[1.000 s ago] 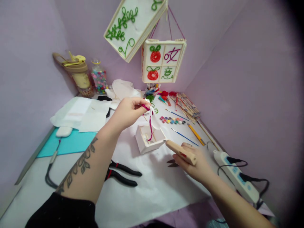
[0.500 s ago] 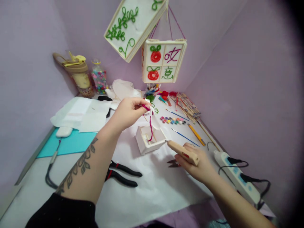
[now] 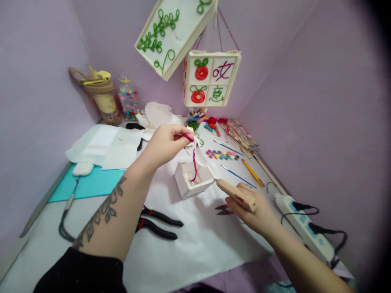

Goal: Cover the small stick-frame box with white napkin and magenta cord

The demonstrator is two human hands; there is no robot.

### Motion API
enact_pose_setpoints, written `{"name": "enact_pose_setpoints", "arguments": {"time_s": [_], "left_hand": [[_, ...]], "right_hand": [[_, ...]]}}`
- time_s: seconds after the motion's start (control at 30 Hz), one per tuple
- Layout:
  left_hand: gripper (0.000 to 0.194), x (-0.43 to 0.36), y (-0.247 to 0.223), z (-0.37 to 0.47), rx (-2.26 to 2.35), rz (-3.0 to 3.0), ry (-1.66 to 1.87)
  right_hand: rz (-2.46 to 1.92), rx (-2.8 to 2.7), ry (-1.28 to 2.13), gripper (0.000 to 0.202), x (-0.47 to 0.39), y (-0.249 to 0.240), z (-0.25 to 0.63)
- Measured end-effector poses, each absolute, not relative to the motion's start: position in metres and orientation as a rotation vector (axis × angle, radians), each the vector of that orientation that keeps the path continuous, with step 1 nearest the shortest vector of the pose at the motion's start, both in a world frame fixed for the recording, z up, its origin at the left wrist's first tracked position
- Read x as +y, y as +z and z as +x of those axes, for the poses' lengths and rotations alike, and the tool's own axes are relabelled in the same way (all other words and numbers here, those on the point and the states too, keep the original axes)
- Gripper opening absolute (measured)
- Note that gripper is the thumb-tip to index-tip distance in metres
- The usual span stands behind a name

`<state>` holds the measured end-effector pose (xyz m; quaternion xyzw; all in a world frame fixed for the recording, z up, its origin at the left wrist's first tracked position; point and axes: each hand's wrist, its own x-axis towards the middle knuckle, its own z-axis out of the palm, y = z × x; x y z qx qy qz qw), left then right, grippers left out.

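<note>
My left hand (image 3: 166, 142) is closed in a pinch on a magenta cord (image 3: 194, 162) and the top of a white paper flap (image 3: 200, 158). The cord's lower end hangs into a small open-topped white box (image 3: 195, 190) with pale stick edges. In my right hand (image 3: 259, 213) is a beige glue gun (image 3: 233, 193), its thin metal nozzle at the box's right corner; whether it touches I cannot tell. Below that hand lies a pair of small scissors (image 3: 222, 210), handles partly hidden.
Black-handled pliers (image 3: 160, 230) lie at the front, partly behind my left forearm. Paint pots (image 3: 221, 154), brushes (image 3: 238, 176) and a yellow craft knife (image 3: 253, 173) lie to the right, near a power strip (image 3: 305, 228). A decorated lantern (image 3: 212, 79) hangs at the back.
My hands, the cord and the box hold nearly the same positions. The whole view has shifted very slightly, and the glue gun's nozzle sits a touch further right.
</note>
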<state>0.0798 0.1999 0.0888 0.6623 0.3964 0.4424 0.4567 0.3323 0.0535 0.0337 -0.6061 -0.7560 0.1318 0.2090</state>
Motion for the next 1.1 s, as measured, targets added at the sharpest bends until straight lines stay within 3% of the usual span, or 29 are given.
{"name": "enact_pose_setpoints", "arguments": {"time_s": [1.1], "left_hand": [[0.018,0.2003,0.0866,0.0798,0.975,1.660,1.079]], "right_hand": [[-1.723,-2.072,0.439,0.030,0.0527,0.0327,0.3379]]}}
